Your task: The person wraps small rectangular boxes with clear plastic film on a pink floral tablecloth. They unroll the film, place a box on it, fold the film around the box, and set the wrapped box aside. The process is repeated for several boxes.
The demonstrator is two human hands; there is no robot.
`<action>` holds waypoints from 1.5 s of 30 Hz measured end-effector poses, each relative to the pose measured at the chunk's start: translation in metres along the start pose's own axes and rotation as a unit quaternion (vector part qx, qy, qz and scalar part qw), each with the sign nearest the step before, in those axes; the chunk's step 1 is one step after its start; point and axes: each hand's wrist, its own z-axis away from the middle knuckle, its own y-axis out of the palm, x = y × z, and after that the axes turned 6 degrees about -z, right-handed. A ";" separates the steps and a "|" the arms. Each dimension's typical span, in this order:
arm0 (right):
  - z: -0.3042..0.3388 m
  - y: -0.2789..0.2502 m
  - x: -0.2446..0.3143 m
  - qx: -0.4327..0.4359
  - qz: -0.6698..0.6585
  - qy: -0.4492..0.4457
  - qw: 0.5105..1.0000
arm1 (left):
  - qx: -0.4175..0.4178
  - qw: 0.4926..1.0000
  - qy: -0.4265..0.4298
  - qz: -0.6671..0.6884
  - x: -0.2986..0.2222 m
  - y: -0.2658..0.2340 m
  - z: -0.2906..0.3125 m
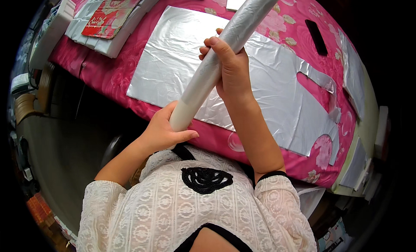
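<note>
We are holding a long roll (197, 92) of clear film in the middle of the frame, raised over a pink tablecloth (104, 74). Its long axis is running slantwise: the blunt, whitish end is pointing to the lower left, towards our body, and the other end is pointing to the upper right, leaving the frame at the top. Our right hand (234, 66) is clamping the shaft above that near end, thumb lying across the face and fingertips showing on the left side, probably because a long roll is needing support partway up. Our left hand (162, 128) is cupping the bottom end, its thumb crossing below, likely to be steadying it there; the other fingers are mostly hiding, so we are not telling how tightly they are pressing. Behind, a silvery plastic bag (169, 57) is lying flat, its handles pointing right, perhaps for keeping it smooth.
</note>
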 end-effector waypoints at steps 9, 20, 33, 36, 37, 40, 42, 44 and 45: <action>0.037 -0.025 0.012 -0.017 -0.105 0.017 0.994 | 0.326 0.884 -0.063 0.329 0.003 0.015 -0.015; 0.062 -0.050 -0.043 -0.114 -0.009 0.086 0.990 | 0.059 0.994 -0.069 0.054 0.025 0.029 -0.024; -0.001 -0.160 0.055 -0.129 0.258 0.047 0.956 | 0.199 0.933 -0.257 0.152 0.052 -0.015 0.036; 0.004 -0.157 0.052 -0.074 0.340 0.081 0.934 | 0.198 0.930 -0.258 0.170 0.054 -0.013 0.038; 0.004 -0.153 0.051 -0.059 0.350 0.086 0.931 | 0.198 0.930 -0.258 0.170 0.054 -0.013 0.038; 0.005 -0.137 0.055 -0.031 0.378 0.145 0.914 | 0.200 0.930 -0.255 0.173 0.052 -0.014 0.038; 0.004 -0.134 0.056 -0.015 0.383 0.190 0.904 | 0.202 0.930 -0.256 0.172 0.052 -0.015 0.037; 0.002 -0.137 0.057 0.023 0.398 0.204 0.894 | 0.203 0.929 -0.260 0.170 0.053 -0.015 0.038; 0.002 -0.139 0.057 0.043 0.406 0.212 0.888 | 0.202 0.930 -0.258 0.165 0.052 -0.014 0.038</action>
